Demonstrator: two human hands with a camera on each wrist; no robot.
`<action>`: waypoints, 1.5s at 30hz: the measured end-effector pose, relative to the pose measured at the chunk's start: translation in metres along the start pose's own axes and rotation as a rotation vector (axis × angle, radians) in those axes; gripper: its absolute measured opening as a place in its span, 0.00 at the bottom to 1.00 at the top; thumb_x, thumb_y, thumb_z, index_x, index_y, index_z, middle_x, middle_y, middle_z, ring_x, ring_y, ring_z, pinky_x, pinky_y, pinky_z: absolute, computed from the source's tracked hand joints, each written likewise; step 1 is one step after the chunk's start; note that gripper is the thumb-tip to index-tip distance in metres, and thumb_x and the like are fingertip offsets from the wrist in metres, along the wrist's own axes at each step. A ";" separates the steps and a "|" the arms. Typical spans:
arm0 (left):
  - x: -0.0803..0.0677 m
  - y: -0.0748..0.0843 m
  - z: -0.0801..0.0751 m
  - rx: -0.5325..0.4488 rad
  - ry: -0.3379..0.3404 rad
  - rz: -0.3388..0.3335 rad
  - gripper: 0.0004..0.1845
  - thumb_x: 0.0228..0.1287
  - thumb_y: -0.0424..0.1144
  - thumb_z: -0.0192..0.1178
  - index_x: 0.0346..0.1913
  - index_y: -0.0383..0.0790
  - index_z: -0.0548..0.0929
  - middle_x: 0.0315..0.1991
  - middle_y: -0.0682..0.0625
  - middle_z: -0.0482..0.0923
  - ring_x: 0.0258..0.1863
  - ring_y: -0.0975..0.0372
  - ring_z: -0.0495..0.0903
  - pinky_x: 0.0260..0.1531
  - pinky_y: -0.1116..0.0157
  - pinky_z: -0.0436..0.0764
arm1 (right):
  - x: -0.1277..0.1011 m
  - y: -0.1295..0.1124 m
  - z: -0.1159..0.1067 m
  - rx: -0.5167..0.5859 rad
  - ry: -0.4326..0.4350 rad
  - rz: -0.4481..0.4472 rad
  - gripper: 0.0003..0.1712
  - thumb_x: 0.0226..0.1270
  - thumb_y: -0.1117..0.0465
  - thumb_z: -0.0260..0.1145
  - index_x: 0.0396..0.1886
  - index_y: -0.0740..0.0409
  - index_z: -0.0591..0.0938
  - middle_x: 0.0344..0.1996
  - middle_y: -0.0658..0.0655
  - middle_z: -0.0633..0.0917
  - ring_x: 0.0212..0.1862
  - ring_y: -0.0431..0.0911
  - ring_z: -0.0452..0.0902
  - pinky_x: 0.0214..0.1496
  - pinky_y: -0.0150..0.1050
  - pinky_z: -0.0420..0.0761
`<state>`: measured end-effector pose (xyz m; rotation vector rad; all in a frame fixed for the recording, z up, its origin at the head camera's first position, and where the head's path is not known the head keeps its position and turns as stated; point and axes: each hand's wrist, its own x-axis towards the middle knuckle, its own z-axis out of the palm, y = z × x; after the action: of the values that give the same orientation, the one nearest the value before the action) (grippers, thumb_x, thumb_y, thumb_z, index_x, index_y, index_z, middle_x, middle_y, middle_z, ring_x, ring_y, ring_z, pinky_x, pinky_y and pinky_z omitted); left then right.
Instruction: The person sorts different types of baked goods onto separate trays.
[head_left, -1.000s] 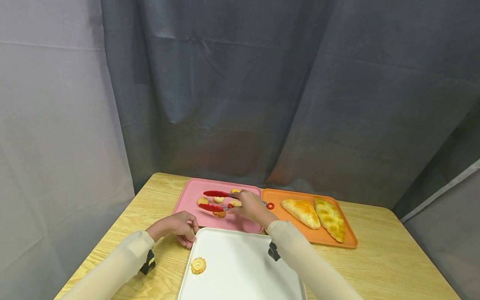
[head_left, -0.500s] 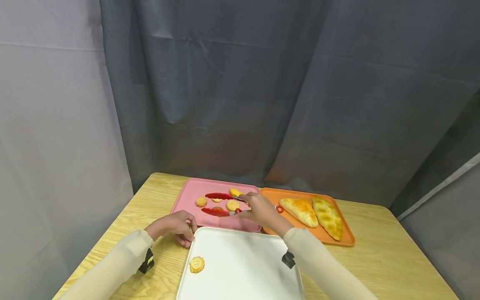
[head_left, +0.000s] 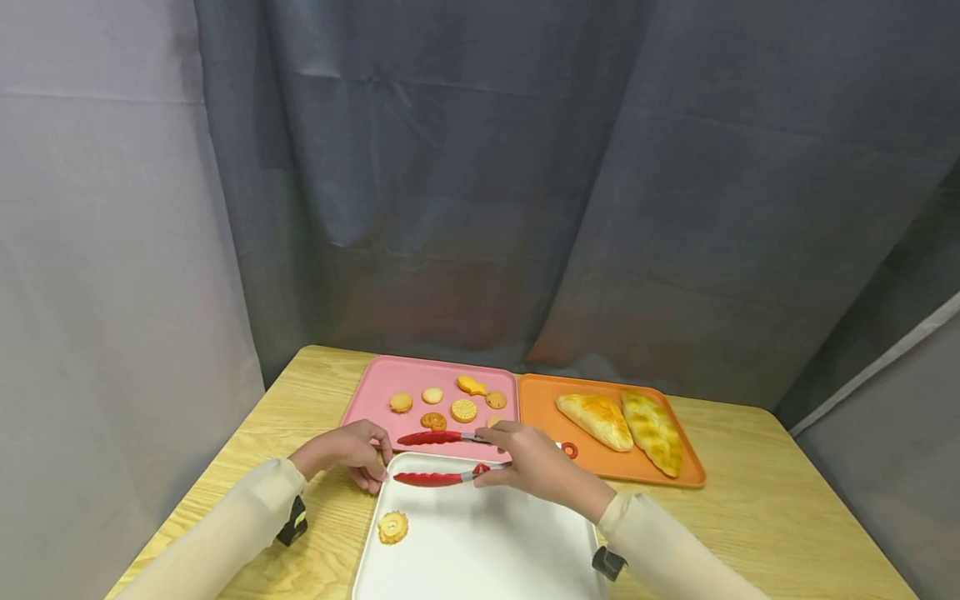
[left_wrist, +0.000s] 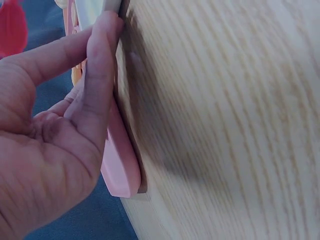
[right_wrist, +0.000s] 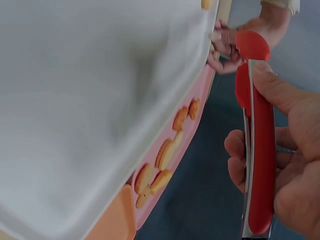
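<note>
Right hand (head_left: 536, 467) curled round the handles of red tongs (head_left: 438, 458), thumb on top, fingers wrapped underneath; grip plain in the right wrist view (right_wrist: 260, 150). Tong arms spread apart, nothing between the tips: upper arm over the near edge of the pink tray (head_left: 375, 392), lower arm over the far edge of the white tray (head_left: 495, 542). Tips pointing left, ending just beside the left hand (head_left: 348, 454).

Left hand at the far left corner of the white tray, fingers bent downward, fingertips (left_wrist: 107, 30) touching that corner and the table (head_left: 765, 517); no clear grip round the rim from any view. Pink tray edge (left_wrist: 120, 170) right beside the palm.

One ring-shaped cookie (head_left: 393, 527) on the white tray near its left edge, well below the tong tips. Six more cookies (head_left: 463, 410) on the pink tray, behind the tongs. Two loaves (head_left: 622, 421) on the orange tray (head_left: 540, 400), well right of the hand.

Open room: most of the white tray bare to the right of the cookie; bare wood left of the trays and along the right side of the table. Pink and orange trays edge to edge, white tray close against the pink one.
</note>
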<state>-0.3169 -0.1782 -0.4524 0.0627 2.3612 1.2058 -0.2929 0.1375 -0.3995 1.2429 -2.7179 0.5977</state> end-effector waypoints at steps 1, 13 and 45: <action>0.000 0.000 0.000 0.001 0.000 0.001 0.11 0.55 0.25 0.71 0.38 0.34 0.80 0.21 0.43 0.84 0.18 0.62 0.83 0.20 0.68 0.84 | -0.003 -0.002 0.001 0.003 -0.007 -0.011 0.36 0.53 0.48 0.81 0.59 0.61 0.83 0.46 0.56 0.88 0.40 0.47 0.85 0.40 0.32 0.85; -0.001 -0.002 -0.002 -0.015 0.000 0.020 0.10 0.55 0.24 0.71 0.37 0.33 0.80 0.19 0.43 0.83 0.17 0.62 0.83 0.20 0.68 0.84 | -0.022 -0.009 0.018 -0.033 -0.104 -0.085 0.37 0.54 0.44 0.80 0.59 0.62 0.83 0.45 0.54 0.88 0.39 0.43 0.83 0.39 0.29 0.82; 0.003 -0.001 -0.001 0.016 -0.010 0.016 0.11 0.56 0.27 0.72 0.37 0.35 0.80 0.20 0.43 0.83 0.17 0.62 0.83 0.19 0.69 0.84 | -0.014 -0.012 0.025 0.010 -0.234 -0.067 0.29 0.59 0.45 0.76 0.56 0.57 0.86 0.37 0.52 0.87 0.33 0.38 0.77 0.35 0.24 0.75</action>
<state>-0.3197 -0.1788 -0.4542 0.0934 2.3664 1.1910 -0.2721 0.1306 -0.4221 1.4867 -2.8455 0.4867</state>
